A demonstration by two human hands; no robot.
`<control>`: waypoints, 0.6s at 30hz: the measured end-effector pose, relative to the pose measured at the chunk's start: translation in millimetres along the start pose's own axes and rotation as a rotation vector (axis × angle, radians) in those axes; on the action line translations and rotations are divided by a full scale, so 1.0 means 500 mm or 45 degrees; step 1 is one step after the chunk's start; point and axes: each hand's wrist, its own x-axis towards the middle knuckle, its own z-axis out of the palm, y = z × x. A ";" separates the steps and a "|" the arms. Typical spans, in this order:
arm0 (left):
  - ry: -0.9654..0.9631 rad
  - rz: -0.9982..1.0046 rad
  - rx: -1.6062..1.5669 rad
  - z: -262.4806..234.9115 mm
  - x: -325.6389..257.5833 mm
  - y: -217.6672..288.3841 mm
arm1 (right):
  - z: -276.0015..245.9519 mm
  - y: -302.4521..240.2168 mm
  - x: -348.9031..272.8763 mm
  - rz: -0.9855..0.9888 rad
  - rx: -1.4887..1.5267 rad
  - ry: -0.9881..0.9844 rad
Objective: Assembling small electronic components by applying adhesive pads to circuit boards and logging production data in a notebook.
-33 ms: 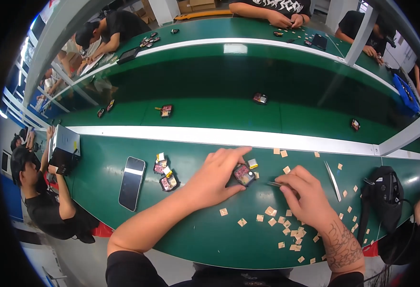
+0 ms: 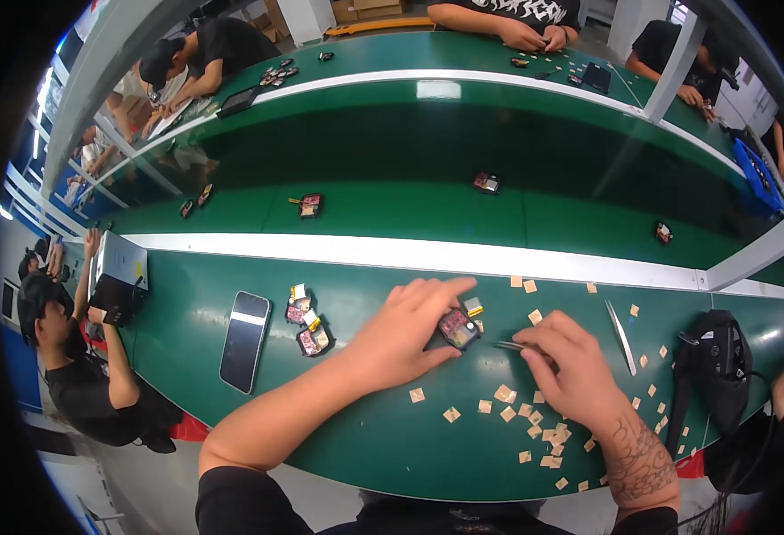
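Pink-and-dark, the small square module [image 2: 457,327] is lying on the green worktop [image 2: 356,428] just below the pale rail, between the two hands; the left hand [image 2: 405,334] is closing its grip lightly around it, fingertips on the far edge and thumb at the near edge, holding it flat; it is looking light, rigid and probably fragile, so the bare side edges are seeming the safest place to hold it, not the patterned face; its shape is nearly square, so no long axis is showing clearly, though it is sitting slightly turned, one corner pointing toward the right hand [image 2: 570,370]. That hand is pinching slim tweezers [image 2: 510,345], grip shut on them, the tips reaching left and just beside the module; whether they are touching it I cannot tell. Small tan squares [image 2: 504,393] are lying scattered around and below the right hand; a second pair of tweezers [image 2: 621,325] is resting well to the right; a few similar modules [image 2: 307,325] are clustering to the left, beside a dark phone [image 2: 244,341]; a black bag [image 2: 720,361] is sitting at the far right edge.
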 end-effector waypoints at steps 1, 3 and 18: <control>-0.034 -0.006 -0.013 0.002 0.006 0.012 | 0.000 -0.002 -0.002 -0.018 -0.042 -0.006; -0.011 0.027 -0.019 0.010 0.010 0.028 | 0.002 -0.006 -0.003 -0.021 -0.090 -0.017; -0.032 0.164 0.052 0.032 -0.005 0.045 | 0.017 -0.020 0.006 0.113 0.078 -0.213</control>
